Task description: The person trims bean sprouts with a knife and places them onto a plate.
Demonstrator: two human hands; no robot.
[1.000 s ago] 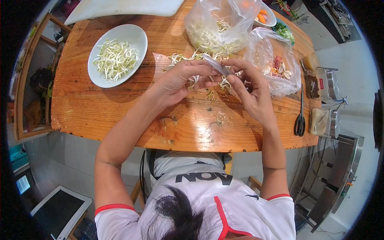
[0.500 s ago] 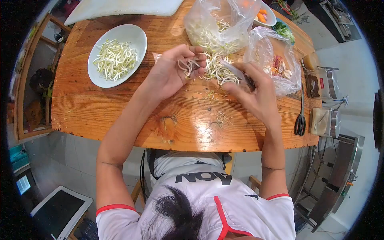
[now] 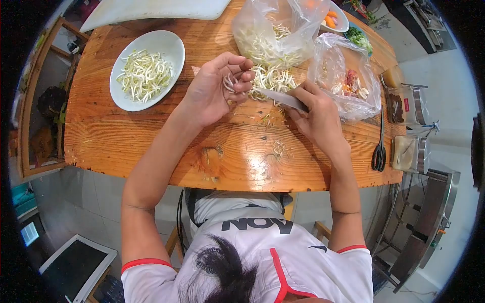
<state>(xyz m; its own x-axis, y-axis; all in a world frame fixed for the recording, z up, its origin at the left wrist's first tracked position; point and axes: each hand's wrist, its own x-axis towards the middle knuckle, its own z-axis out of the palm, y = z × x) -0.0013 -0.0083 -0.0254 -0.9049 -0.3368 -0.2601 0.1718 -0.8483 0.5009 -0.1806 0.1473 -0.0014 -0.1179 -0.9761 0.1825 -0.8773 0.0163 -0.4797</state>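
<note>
My left hand (image 3: 214, 88), palm up with curled fingers, holds a few bean sprouts (image 3: 230, 82). My right hand (image 3: 316, 111) is closed round the handle of a knife (image 3: 282, 97), and its blade points left toward the fingers of my left hand. Behind the blade lies a heap of bean sprouts (image 3: 273, 78) on the wooden table (image 3: 222, 161). That heap spills from the mouth of a clear plastic bag (image 3: 275, 43) holding more sprouts. To the left, a white oval bowl (image 3: 174, 55) contains trimmed-looking bean sprouts.
A white cutting board (image 3: 156, 9) lies at the back left. Right of the sprouts is another plastic bag (image 3: 323, 60) with garlic and reddish pieces. Black scissors (image 3: 379, 154) lie near the right edge, beside lidded jars (image 3: 404, 154). Small scraps dot the table before me.
My right hand has turned and closed round the knife handle, bringing the blade nearer my left hand. The left fingers have curled in further, with fewer sprouts showing.
</note>
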